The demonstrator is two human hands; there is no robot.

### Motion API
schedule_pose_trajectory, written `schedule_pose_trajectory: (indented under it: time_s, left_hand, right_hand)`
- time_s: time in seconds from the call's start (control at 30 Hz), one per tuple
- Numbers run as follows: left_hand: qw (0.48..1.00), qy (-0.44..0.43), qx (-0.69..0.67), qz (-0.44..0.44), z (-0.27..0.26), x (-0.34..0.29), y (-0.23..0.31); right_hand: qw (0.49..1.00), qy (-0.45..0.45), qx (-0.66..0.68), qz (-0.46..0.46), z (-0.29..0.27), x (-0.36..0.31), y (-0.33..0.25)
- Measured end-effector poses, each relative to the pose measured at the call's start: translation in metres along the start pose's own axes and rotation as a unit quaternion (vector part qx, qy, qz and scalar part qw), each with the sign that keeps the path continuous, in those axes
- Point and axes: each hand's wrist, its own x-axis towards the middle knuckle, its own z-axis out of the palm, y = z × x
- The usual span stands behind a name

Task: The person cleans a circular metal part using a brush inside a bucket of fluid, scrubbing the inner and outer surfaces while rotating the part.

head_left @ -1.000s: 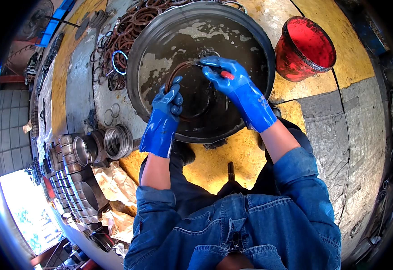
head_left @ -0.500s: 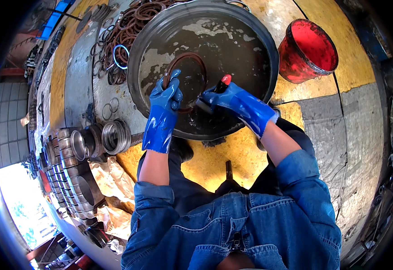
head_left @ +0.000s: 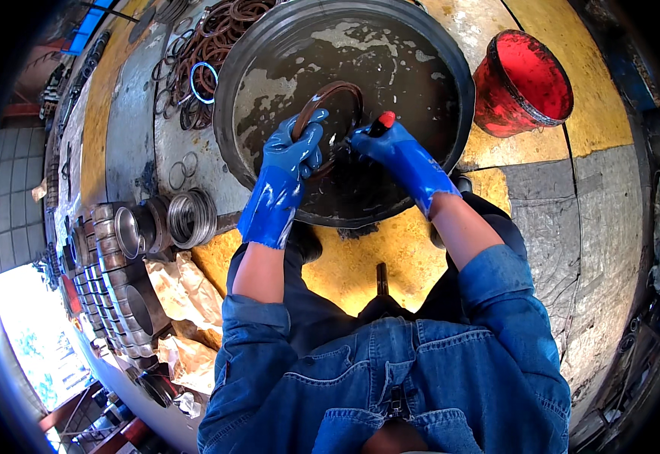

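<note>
A brown ring [head_left: 336,87] is held at a tilt over the murky liquid [head_left: 420,91] inside the wide basin [head_left: 466,113], its left side pinched in the left hand [head_left: 293,147], while the right hand [head_left: 385,144] curls tight around a red-ended tool [head_left: 387,119] near the ring's right side (whether the tool touches it, I cannot tell). Work on this ring looks under way rather than finished; left of the basin lies a heap of similar rings [head_left: 220,34], with nothing showing which are done or left, and a red bucket [head_left: 496,106] stands just right of the basin.
</note>
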Motion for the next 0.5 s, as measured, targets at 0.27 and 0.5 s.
schedule_pose_trajectory:
  time_s: [0.27,0.5]
  left_hand:
    - [0.997,0.022,-0.038,0.057,-0.016,0.005,-0.004]
    - [0.945,-0.044,-0.322,0.042,-0.043,0.023,-0.015]
  right_hand:
    - [0.985,-0.048,0.166,0.023,-0.005,-0.040,-0.041]
    - [0.997,0.035,0.058,-0.026,-0.024,-0.010,-0.012]
